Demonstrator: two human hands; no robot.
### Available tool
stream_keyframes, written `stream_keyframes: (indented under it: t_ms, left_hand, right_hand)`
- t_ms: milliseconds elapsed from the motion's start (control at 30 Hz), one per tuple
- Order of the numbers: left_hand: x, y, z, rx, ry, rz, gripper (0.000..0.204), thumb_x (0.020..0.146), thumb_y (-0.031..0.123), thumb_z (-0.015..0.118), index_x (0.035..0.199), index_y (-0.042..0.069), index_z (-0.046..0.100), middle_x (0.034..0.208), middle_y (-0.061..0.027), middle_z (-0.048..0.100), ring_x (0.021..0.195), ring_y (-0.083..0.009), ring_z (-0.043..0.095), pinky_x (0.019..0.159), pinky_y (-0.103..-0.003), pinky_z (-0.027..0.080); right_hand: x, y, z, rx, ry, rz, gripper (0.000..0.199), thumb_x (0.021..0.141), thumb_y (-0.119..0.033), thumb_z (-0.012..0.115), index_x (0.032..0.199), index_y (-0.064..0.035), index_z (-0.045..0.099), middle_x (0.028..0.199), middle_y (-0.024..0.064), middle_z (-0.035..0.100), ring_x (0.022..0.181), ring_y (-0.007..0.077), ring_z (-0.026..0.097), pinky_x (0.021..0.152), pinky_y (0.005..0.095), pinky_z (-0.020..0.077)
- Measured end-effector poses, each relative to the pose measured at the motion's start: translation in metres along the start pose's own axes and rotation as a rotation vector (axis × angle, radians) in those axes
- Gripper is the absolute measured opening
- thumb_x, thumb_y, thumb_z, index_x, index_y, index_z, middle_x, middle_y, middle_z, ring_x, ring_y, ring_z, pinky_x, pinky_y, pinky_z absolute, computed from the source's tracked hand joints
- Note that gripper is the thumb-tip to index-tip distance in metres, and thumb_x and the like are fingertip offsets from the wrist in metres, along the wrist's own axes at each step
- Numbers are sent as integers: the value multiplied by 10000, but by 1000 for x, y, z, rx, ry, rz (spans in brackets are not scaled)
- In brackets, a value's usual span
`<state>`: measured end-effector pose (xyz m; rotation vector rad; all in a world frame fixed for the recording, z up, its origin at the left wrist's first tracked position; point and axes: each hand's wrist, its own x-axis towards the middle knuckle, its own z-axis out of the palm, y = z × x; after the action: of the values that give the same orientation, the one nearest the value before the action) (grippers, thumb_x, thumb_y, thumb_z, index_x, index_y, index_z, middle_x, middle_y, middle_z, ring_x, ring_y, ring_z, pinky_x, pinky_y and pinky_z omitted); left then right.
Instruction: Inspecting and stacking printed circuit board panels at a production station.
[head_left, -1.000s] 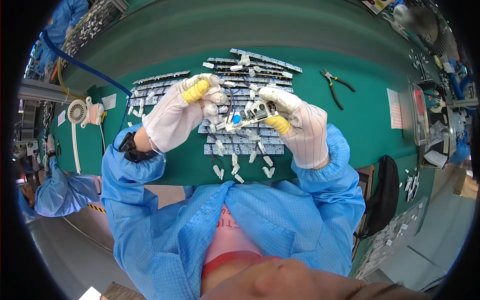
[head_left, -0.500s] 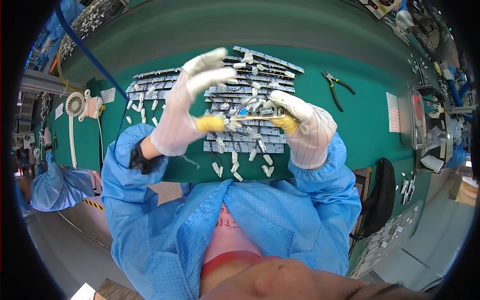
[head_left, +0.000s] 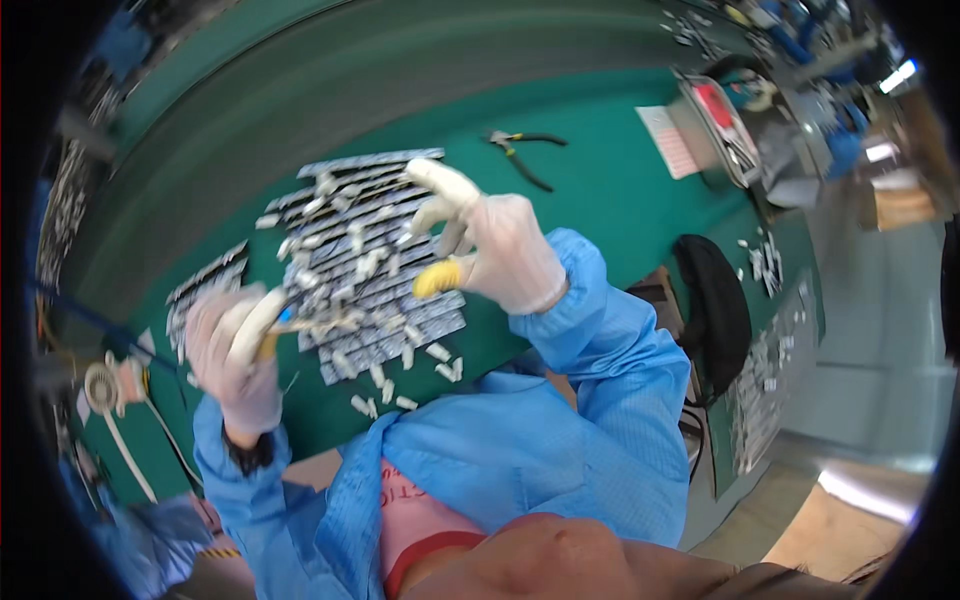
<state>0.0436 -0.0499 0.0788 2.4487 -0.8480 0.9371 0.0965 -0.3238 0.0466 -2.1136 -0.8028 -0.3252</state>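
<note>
My left hand (head_left: 236, 350), in a whitish glove, pinches one end of a small narrow circuit board (head_left: 318, 325). A blue part shows on the board by the fingers; motion blurs the rest. Over the right side of the rows of strips, my gloved right hand (head_left: 485, 240) is open, its thumb with a yellow tip apart from the curved fingers. Nothing shows between them. Below both hands lie several light bar-shaped strips (head_left: 440, 318) with white connectors (head_left: 438, 352) on short dark wires. A smaller group of strips (head_left: 210, 275) lies at the left, partly behind my left hand.
Pliers with dark and yellow handles (head_left: 525, 155) rest on the green mat (head_left: 600, 200) beyond my right hand. A small pink-white fan (head_left: 105, 385) stands at the left. At the right are a printed sheet (head_left: 668, 142), a bin (head_left: 722, 125) and a black bag (head_left: 712, 320).
The view has turned, shifting the bench scene. The circuit board has passed from my right hand to my left, which was open before. My right hand has let go and opened.
</note>
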Motion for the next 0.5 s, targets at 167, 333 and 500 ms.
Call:
stream_keyframes:
  t_ms: [167,333,500]
  left_hand:
    - [-26,2,-8,31,51,-232,259,652,-7,648,909,12,663,814,-112,621,818,-298,603,807,-413,469]
    - [-34,5,-10,11,98,-374,294,665,-25,646,956,19,651,835,-111,632,850,-289,599,830,-402,459]
    - [-34,9,-10,63,73,-372,283,672,29,688,952,26,654,841,-101,634,843,-279,596,826,-394,456]
  right_hand:
    - [-6,116,-81,-378,317,351,568,724,-68,735,1229,-64,475,954,82,679,768,214,663,677,317,525]
    - [-67,288,-203,-822,633,799,417,770,-148,669,1161,-77,542,971,92,681,923,273,639,794,371,496]
    - [-86,342,-210,-953,583,780,267,826,-152,559,1083,-82,557,881,161,651,828,346,629,737,458,484]
